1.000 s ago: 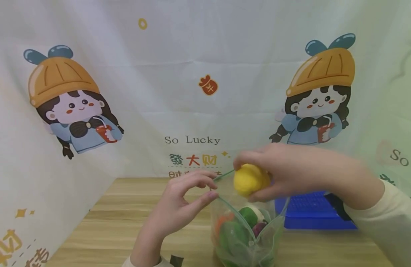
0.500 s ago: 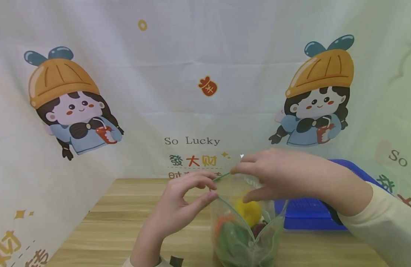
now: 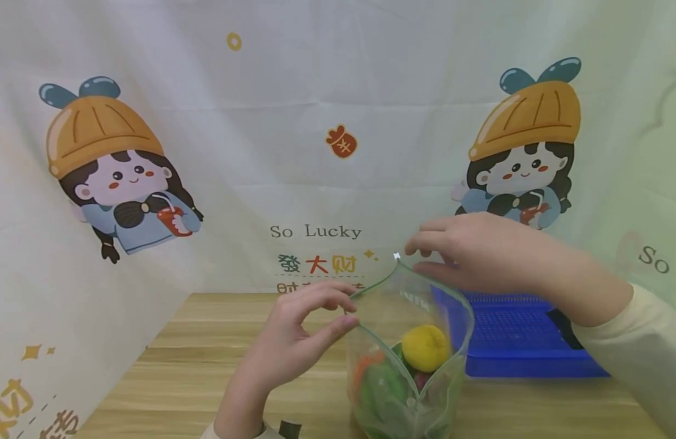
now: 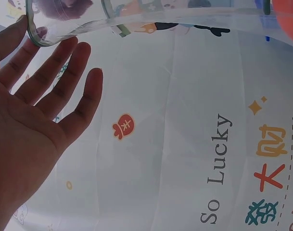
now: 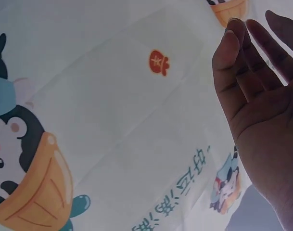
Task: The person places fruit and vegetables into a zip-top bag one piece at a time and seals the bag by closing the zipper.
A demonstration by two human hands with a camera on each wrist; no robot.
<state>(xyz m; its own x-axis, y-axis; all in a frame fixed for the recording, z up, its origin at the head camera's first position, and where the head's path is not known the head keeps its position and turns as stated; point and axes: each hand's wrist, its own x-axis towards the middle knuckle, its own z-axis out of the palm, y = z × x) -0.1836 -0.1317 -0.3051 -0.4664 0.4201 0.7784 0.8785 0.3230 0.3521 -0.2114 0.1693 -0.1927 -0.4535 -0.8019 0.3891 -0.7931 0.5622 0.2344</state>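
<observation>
A clear zip bag (image 3: 425,421) with a green-edged mouth stands spread on the wooden table. Inside are a yellow, lumpy round piece like a fruit or vegetable (image 3: 425,349) on top, a green piece (image 3: 383,390), something orange (image 3: 365,367) and a dark purple piece (image 3: 421,381). My left hand (image 3: 302,332) pinches the left edge of the mouth between thumb and fingers. In the left wrist view the bag's edge (image 4: 39,42) passes between them. My right hand (image 3: 475,253), fingers loosely bent and holding nothing, hovers over the bag's back right, near the white zip pull (image 3: 396,256).
Behind the bag to the right sits a blue perforated basket (image 3: 535,366), partly covered by my right arm. A printed cloth (image 3: 294,140) forms the walls around the wooden table (image 3: 167,378).
My right hand has let go of the yellow piece, which dropped into the bag, and has risen above its mouth. The bag's back edge now stands fuller. My left hand keeps its place.
</observation>
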